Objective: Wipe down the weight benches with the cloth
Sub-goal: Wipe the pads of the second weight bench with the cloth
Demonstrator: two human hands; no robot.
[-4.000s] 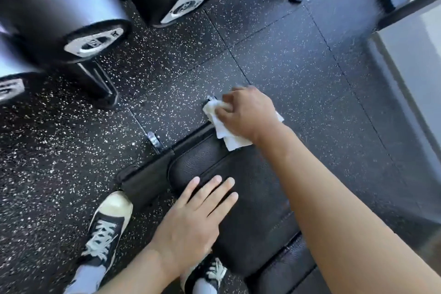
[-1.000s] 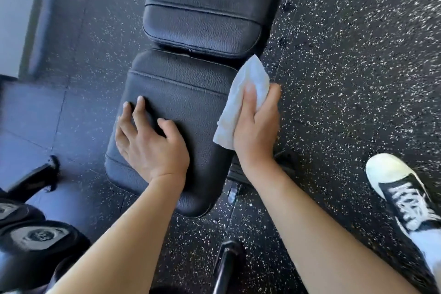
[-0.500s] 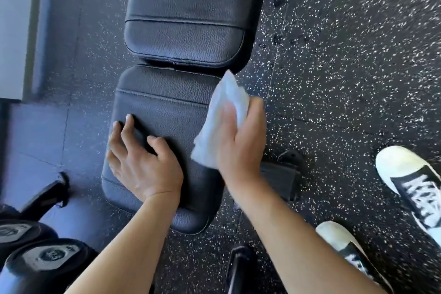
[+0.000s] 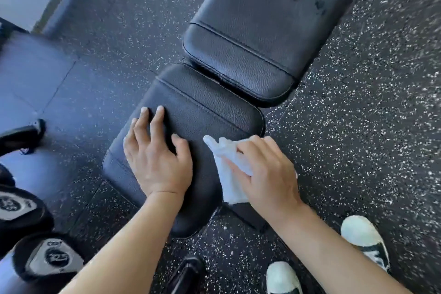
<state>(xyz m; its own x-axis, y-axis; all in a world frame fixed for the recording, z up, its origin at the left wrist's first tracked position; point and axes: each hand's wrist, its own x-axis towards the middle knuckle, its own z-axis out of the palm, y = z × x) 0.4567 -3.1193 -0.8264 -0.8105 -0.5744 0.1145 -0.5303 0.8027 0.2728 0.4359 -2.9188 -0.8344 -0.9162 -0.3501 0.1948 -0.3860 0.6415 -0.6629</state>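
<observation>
A black padded weight bench runs from the middle of the view up to the right. Its seat pad point(image 4: 195, 112) is nearest me and the longer back pad point(image 4: 262, 31) lies beyond it. My left hand point(image 4: 155, 157) rests on the left part of the seat pad with its fingers bent and spread. My right hand point(image 4: 265, 174) holds a crumpled white cloth point(image 4: 229, 174) against the right side of the seat pad, near its edge. A few dark spots show on the back pad's far end.
Black dumbbells point(image 4: 47, 258) with round end caps sit at the lower left on a rack. Speckled black rubber floor point(image 4: 358, 126) surrounds the bench. My two white-toed shoes point(image 4: 362, 238) stand at the lower right. A bench foot point(image 4: 188, 272) shows at the bottom.
My right hand with the cloth has come down from the seat's upper right corner to its right side. The view has swung, so the bench now runs diagonally. My left hand stays on the seat.
</observation>
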